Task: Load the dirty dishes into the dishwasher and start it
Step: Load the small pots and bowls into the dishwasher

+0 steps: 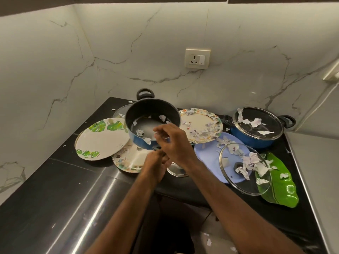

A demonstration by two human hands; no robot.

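Nearest to me, my two forearms reach out over the black stone desk (55, 180), which has a shiny steel strip along its near part. My left hand (156, 165) is curled round the black near handle of the blue cooking pot with a dark inside (152, 114), holding it tilted so its mouth faces me. My right hand (174, 142) hangs over the pot's near rim, thumb and fingertips drawn together on what looks like a small white paper scrap (166, 138). More torn scraps lie inside the pot.

Just left of my hands a floral-rimmed round plate (128, 162) lies flat, and a white round plate with green leaf prints (102, 140) rests tilted on it, its far edge against the pot.

To the right, a clear glass lid with a steel rim (244, 167), heaped with scraps, lies across a pale blue plate (207, 153) and a green leaf-shaped glass dish (280, 189).

Farther back, right of the tilted pot, a second floral-rimmed plate (200, 123) carries a pile of scraps. Beyond the pale blue plate stands a second blue pot with black handles (255, 138), closed by a glass lid strewn with scraps.

On the white marble wall (128, 52) behind everything sits a cream wall socket (197, 58).
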